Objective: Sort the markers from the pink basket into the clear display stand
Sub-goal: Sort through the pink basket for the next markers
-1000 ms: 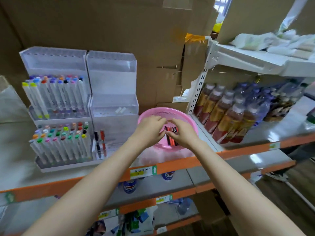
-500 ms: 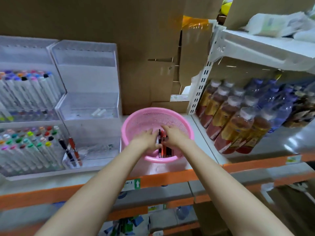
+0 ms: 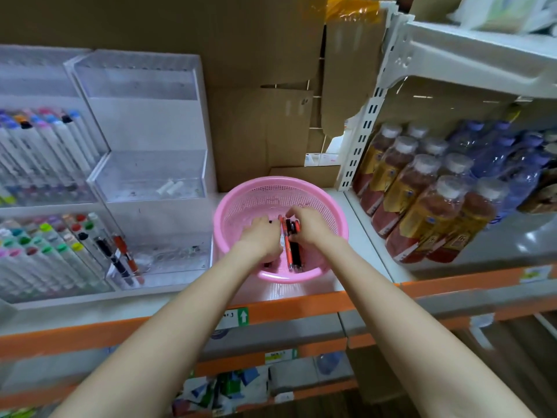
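The pink basket [image 3: 280,188] stands on the shelf in the middle of the view. Both my hands are inside it. My right hand [image 3: 312,227] curls its fingers round the tops of a bunch of red and black markers [image 3: 293,254] that lie lengthwise in the basket. My left hand [image 3: 260,241] lies palm down beside them, fingers curled over a black marker whose tip [image 3: 270,221] shows at the fingertips. The clear display stand [image 3: 144,176] is to the left of the basket. Its bottom tier holds a few red and black markers [image 3: 123,260].
A second stand [image 3: 39,182] full of colour-capped markers fills the far left. Rows of drink bottles [image 3: 422,200] sit on the right shelf behind a white upright [image 3: 364,128]. Cardboard [image 3: 256,86] backs the shelf. An orange rail [image 3: 301,309] edges the front.
The view has moved closer and to the right. Both hands have sunk deeper into the basket and drawn the markers together.
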The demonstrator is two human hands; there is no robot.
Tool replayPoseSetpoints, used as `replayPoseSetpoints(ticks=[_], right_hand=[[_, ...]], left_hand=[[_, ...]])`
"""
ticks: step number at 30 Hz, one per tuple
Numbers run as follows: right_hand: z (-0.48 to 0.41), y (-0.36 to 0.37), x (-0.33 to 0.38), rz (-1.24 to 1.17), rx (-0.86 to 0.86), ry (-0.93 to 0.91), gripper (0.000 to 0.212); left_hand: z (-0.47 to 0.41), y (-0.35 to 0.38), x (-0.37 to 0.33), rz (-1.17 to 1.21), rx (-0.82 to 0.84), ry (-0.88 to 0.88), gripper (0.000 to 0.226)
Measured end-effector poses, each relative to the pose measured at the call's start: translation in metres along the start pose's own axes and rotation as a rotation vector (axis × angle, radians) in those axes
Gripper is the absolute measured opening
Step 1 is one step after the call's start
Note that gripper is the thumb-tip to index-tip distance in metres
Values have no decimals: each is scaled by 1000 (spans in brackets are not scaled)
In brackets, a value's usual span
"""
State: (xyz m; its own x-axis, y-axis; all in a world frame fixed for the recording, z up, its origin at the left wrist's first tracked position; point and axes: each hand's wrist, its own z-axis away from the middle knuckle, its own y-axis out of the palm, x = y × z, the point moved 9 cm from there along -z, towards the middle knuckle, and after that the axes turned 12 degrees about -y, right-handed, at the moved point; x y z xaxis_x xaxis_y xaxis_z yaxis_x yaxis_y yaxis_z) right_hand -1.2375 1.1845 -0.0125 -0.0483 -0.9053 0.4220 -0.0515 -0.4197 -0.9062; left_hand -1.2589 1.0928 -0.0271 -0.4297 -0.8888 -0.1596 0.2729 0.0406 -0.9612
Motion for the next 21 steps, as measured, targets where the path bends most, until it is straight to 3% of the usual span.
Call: replayPoseSetpoints(ticks=[3,5,7,10,15,21], right_hand=[[7,-5,-9,23,-23,119,26],[11,-3,-12,24,4,171,34],[12,-1,-12,6,42,180,38],[11,4,-10,-147,97,177,26],[9,6,-9,-286,73,167,35],[8,-17,3,-437,-79,67,72]], left_hand=[[0,-3,4,22,-34,-24,25],[1,-5,6,42,-46,-29,17],[1,-8,6,46,-64,-27,18],[4,-13,6,95,-51,-16,16],[7,-22,12,278,20,-69,7],[0,-37,22,573,-63,-85,64]])
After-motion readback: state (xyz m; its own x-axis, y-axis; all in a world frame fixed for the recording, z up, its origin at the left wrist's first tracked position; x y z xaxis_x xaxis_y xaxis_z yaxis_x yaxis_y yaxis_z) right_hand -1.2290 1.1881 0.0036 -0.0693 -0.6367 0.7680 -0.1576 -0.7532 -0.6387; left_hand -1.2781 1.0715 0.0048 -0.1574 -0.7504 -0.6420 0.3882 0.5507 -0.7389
